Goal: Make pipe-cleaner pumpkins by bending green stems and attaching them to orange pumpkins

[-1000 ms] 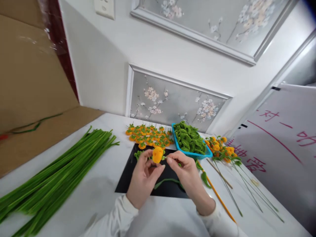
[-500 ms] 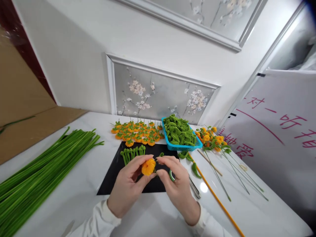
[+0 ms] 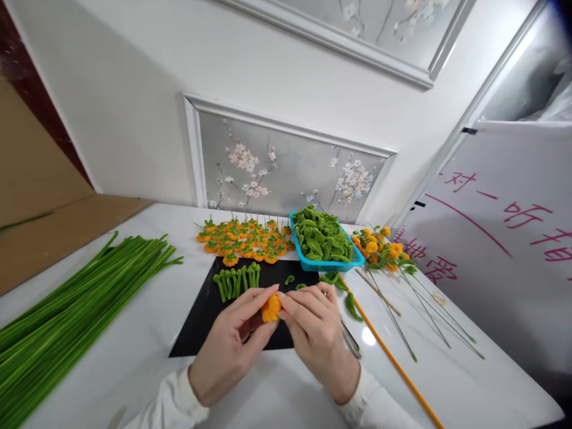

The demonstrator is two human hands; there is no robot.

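Observation:
An orange pipe-cleaner flower [image 3: 271, 308] is held above the black mat [image 3: 201, 322]. My left hand [image 3: 235, 342] grips it from the left between thumb and fingers. From the right, my right hand [image 3: 315, 333] has its thumb and fingertips closed on the flower's side; what lies behind those fingertips is hidden. On the mat beyond my left hand lies a row of short green pipe-cleaner pieces [image 3: 236, 280] with curled tops. A small green curl [image 3: 289, 279] rests close by. Partly behind my right hand is a metal tool [image 3: 353, 342].
Behind the mat sit several orange flowers [image 3: 243, 238] with green backs. A blue basket [image 3: 333, 266] of green leaf shapes stands at their right. Long green pipe cleaners [image 3: 84, 310] cover the left side. Stemmed orange flowers [image 3: 373, 245] and an orange pipe cleaner [image 3: 393, 360] are at the right.
My right fingers have moved in and closed against the flower's right side. The flower has turned, its open face less towards me. The view has shifted slightly.

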